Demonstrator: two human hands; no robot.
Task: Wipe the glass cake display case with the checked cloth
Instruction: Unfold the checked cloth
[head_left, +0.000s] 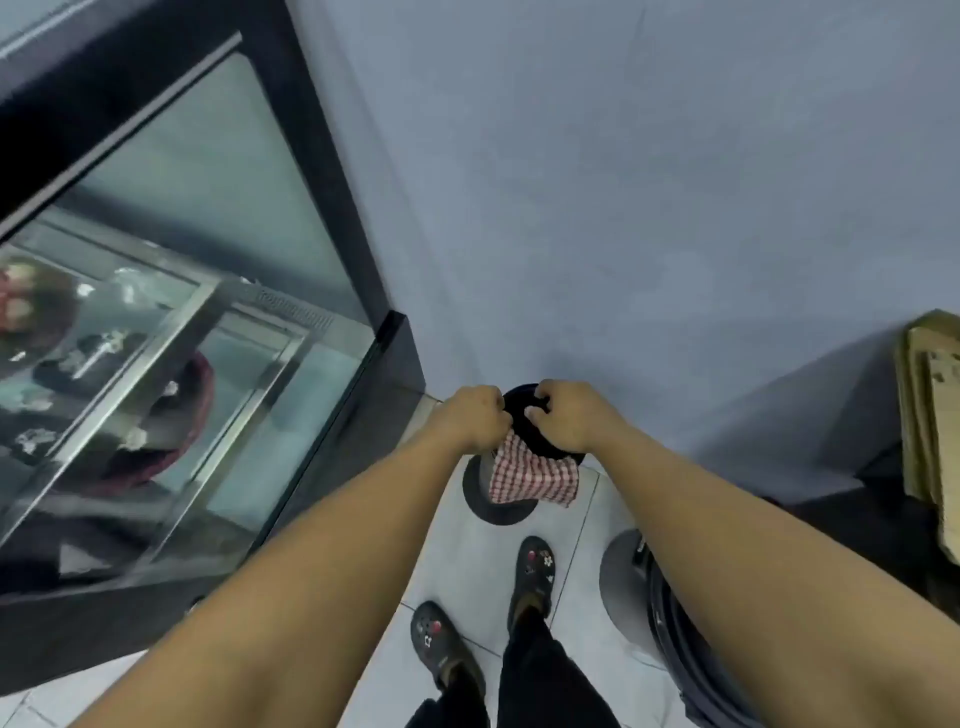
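**Entry 1.** Red-and-white checked cloth (535, 475): hangs crumpled in the air at twelve o'clock from the person's feet. It is clear of the floor and not touching the glass.

**Entry 2.** Left hand (470, 421): grip closed, with curled fingers pinching the cloth's upper left edge.

**Entry 3.** Right hand (566, 421): just beside the left hand, at its three o'clock. The grip is closed, with fingers curled on the cloth's upper right edge.

**Entry 4.** Black-framed glass cake display case (234, 208): stands at nine to ten o'clock of the hands. Its near corner is close to the left hand but apart from it. Behind the panes are dark round cakes (171, 415) with red and white trim, blurred by the glass.

**Entry 5.** Black round stool (519, 397): its seat is directly behind both hands. Its ring-shaped foot shows at six o'clock, partly hidden by the cloth.

**Entry 6.** Pair of dark clogs with small charms (532, 571): on the white tiled floor (467, 561), at six o'clock of the stool.

**Entry 7.** Grey round base (621, 582): at four o'clock of the hands. What it carries cannot be made out.

**Entry 8.** Flattened brown cardboard (930, 415): at three o'clock, upright beside the blue-grey wall (623, 182).
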